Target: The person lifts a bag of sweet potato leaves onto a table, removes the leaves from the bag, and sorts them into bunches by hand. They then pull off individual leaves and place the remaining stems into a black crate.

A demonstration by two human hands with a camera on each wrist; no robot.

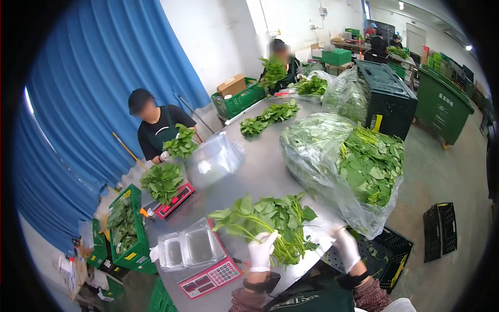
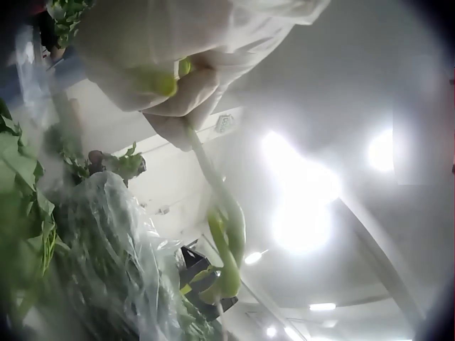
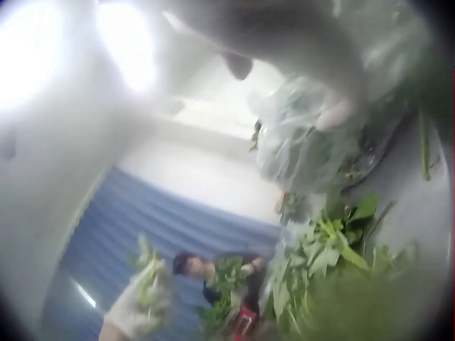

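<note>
My left hand (image 1: 261,250), in a white glove, grips several leafy green stems (image 1: 244,221) over the near edge of the metal table. In the left wrist view its gloved fingers (image 2: 188,96) are curled round pale stems (image 2: 220,206). Beside and behind that hand lies a loose pile of leafy greens (image 1: 286,218). My right hand (image 1: 346,249), also gloved, is blurred at the table's right edge, over a black crate (image 1: 397,255). In the right wrist view the right hand (image 3: 284,42) shows thumb and fingers apart, with nothing visible between them.
A clear plastic clamshell box (image 1: 189,248) sits on a red-edged scale (image 1: 210,278) at left. A big plastic bag of greens (image 1: 317,145) stands at right. Across the table (image 1: 223,179), two people handle greens near another scale (image 1: 176,200) and a green crate (image 1: 236,101).
</note>
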